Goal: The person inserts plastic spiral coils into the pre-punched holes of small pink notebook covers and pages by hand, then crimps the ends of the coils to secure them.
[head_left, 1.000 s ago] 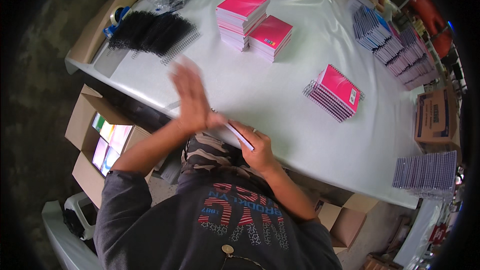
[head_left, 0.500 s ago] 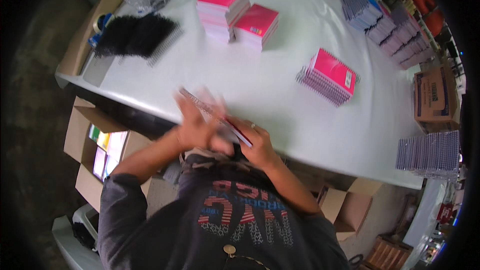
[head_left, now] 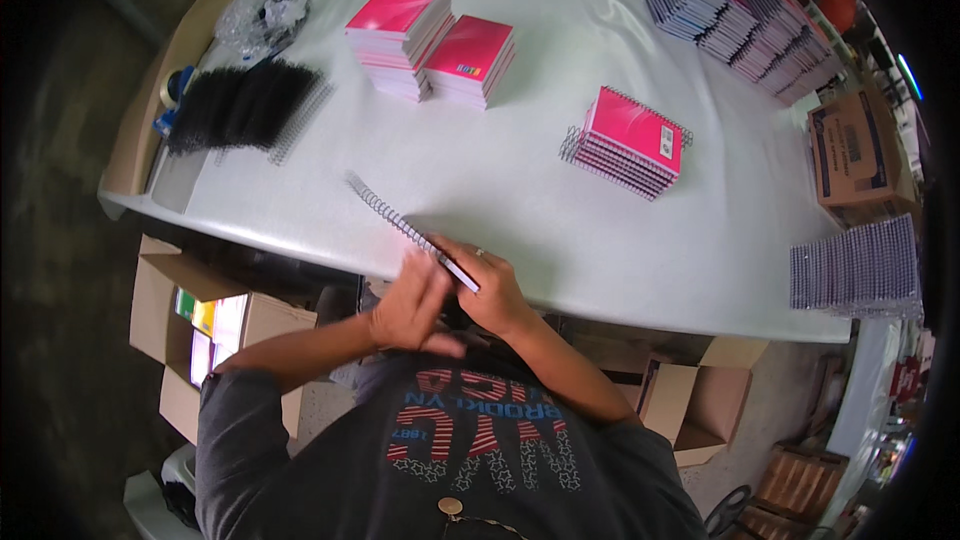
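Note:
My right hand [head_left: 490, 287] is closed around a small notebook [head_left: 459, 274], held on edge above the table's near edge. A wire spiral coil [head_left: 385, 208] runs along the notebook's spine and sticks out well beyond it to the upper left, its far end blurred. My left hand [head_left: 412, 302] is slightly smeared by motion. Its fingers are stretched against the coil side of the notebook, with the thumb apart. Farther off, a stack of pink spiral-bound notebooks [head_left: 632, 135] stands to the right, and two stacks of pink-covered books [head_left: 400, 5] without visible coils stand ahead.
A pile of black spiral coils [head_left: 245, 105] lies at left, beside tape rolls [head_left: 175, 90] and crumpled clear plastic [head_left: 262, 15]. Bound notebooks [head_left: 720, 15] and a cardboard box [head_left: 860, 155] line the right side. Open cartons [head_left: 165, 305] stand below the white-covered table [head_left: 300, 195].
My left hand has moved down along the coil toward my body, uncovering the coil's protruding length. My right hand still holds the notebook. The whole view has shifted slightly.

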### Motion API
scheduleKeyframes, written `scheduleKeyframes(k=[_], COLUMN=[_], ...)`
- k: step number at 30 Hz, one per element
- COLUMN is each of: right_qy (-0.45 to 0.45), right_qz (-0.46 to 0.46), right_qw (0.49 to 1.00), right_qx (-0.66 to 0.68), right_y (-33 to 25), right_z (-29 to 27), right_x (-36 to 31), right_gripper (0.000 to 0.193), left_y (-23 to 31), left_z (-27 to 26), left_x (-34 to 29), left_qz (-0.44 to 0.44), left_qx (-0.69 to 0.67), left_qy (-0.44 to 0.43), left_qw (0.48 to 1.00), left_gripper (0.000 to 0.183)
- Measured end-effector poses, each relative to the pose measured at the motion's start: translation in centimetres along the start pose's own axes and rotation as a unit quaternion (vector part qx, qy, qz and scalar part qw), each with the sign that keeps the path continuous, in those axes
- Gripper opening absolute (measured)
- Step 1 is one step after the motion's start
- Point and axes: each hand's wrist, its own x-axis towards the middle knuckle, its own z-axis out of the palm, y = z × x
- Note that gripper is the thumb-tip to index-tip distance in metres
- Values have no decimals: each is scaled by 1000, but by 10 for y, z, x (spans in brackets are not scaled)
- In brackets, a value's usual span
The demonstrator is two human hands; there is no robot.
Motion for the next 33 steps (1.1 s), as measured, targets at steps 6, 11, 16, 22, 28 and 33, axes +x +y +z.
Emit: scheduleKeyframes(k=[6, 11, 16, 22, 28, 33], right_qy=[21, 55, 121, -144, 47, -122], right_qz=[-80, 30, -102, 27, 173, 226], right_qw=[996, 998, 982, 962, 983, 964], right_qx=[-16, 28, 102, -231, 28, -70], right_y=[3, -3, -22, -52, -32, -37], right_z=[17, -9, -11, -77, -103, -107], right_x=[-4, 6, 18, 29, 28, 35], right_gripper=[45, 44, 77, 92, 23, 26], left_y=[-52, 2, 33, 16, 3, 3], left_z=[-4, 2, -41, -69, -33, -24], left_x=[10, 8, 101, 118, 125, 125], left_qz=[-108, 30, -154, -312, -374, -374], left_qx=[91, 60, -207, -409, -476, -504], left_qy=[135, 21, -15, -212, 58, 113], left_qw=[981, 998, 966, 831, 794, 770], left_gripper=[97, 101, 89, 54, 17, 11])
